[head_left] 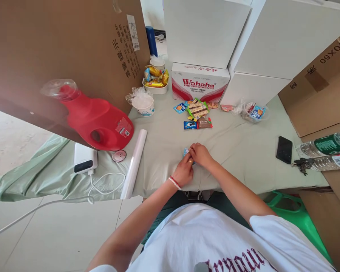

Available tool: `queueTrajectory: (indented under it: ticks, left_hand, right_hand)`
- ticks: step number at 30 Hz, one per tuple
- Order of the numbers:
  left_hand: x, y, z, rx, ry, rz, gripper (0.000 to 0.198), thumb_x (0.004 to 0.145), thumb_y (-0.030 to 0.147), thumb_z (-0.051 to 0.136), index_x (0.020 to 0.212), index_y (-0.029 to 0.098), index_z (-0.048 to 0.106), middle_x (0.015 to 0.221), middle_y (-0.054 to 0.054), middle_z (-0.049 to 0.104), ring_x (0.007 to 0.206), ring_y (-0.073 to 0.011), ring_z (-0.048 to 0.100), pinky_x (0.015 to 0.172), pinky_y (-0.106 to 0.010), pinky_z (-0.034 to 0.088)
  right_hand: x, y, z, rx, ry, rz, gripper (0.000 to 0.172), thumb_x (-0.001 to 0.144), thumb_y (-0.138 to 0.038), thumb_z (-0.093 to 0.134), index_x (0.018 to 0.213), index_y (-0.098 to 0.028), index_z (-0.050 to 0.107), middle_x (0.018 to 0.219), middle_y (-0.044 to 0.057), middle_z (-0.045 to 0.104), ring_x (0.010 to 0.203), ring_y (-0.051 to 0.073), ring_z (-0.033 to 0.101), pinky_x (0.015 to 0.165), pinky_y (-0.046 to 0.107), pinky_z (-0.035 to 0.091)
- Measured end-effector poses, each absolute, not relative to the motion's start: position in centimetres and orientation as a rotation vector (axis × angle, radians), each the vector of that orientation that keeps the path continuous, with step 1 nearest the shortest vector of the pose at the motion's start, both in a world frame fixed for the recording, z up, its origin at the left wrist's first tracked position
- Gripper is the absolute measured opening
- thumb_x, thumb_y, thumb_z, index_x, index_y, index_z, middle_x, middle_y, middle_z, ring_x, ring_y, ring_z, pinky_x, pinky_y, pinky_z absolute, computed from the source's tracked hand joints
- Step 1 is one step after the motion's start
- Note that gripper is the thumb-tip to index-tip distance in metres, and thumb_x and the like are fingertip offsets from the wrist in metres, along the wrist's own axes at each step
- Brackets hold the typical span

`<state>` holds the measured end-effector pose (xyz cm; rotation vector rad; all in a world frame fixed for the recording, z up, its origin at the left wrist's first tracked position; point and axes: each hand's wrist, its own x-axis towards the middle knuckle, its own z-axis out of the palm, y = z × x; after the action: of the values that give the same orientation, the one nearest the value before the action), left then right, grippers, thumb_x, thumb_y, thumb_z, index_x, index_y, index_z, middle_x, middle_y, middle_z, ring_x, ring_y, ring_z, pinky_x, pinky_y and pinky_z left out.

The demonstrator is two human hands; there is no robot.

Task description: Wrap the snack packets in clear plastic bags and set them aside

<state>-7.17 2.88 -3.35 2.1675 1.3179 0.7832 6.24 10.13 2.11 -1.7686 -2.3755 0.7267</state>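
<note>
My left hand (183, 170) and my right hand (200, 154) meet near the front edge of the green-clothed table (243, 151). Both are pinched on a small blue-wrapped snack packet (186, 152), of which only a corner shows between the fingers. A red and white bead bracelet circles my left wrist. Further back on the cloth lies a loose pile of wrapped snacks (197, 112), apart from both hands.
A red detergent jug (98, 119) lies at left, with a power bank (85, 158) and cable, a white roll (133, 163), a paper cup (143, 102) and a snack tray (155, 79). A Wahaha box (200, 83), a phone (283, 149), keys and water bottles (325, 145) sit behind and right.
</note>
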Motion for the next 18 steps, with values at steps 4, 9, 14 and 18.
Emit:
queueTrajectory:
  ticks: [4,9,14,18]
  left_hand:
    - [-11.2,2.0,-2.9,1.838,1.44,1.186,0.053,0.071,0.004,0.047,0.121,0.022,0.051,0.129,-0.013,0.059,0.133,-0.0238,0.057,0.109,-0.042,0.053]
    - [-13.7,1.7,-2.6,1.632,1.61,1.396,0.033,0.074,0.008,0.05,0.102,0.023,0.057,0.108,-0.007,0.063,0.116,-0.0233,0.064,0.1,-0.041,0.056]
    - [-12.9,1.1,-2.5,1.568,1.587,1.341,0.016,0.084,0.018,0.055,0.097,0.022,0.064,0.106,-0.006,0.066,0.111,-0.0223,0.067,0.097,-0.04,0.056]
    - [-12.2,0.9,-2.5,1.45,1.584,1.329,0.013,0.087,0.026,0.057,0.095,0.022,0.066,0.103,-0.006,0.067,0.109,-0.0219,0.069,0.092,-0.036,0.057]
  right_hand:
    - [7.2,6.7,0.8,-1.465,-2.561,0.566,0.036,0.101,-0.037,0.062,0.129,-0.014,0.062,0.129,0.018,0.06,0.119,0.029,0.056,0.104,0.042,0.048]
    - [6.7,5.5,0.7,-1.521,-2.659,0.371,0.052,0.096,-0.035,0.069,0.141,-0.013,0.055,0.139,0.019,0.056,0.123,0.034,0.05,0.105,0.047,0.047]
    - [6.4,7.4,1.2,-1.479,-2.768,0.288,0.034,0.102,-0.028,0.058,0.131,-0.01,0.062,0.127,0.017,0.061,0.116,0.032,0.052,0.098,0.044,0.05]
    - [7.8,7.6,1.3,-1.342,-2.856,0.31,0.041,0.102,-0.012,0.047,0.143,-0.012,0.054,0.14,0.017,0.057,0.12,0.028,0.052,0.099,0.041,0.049]
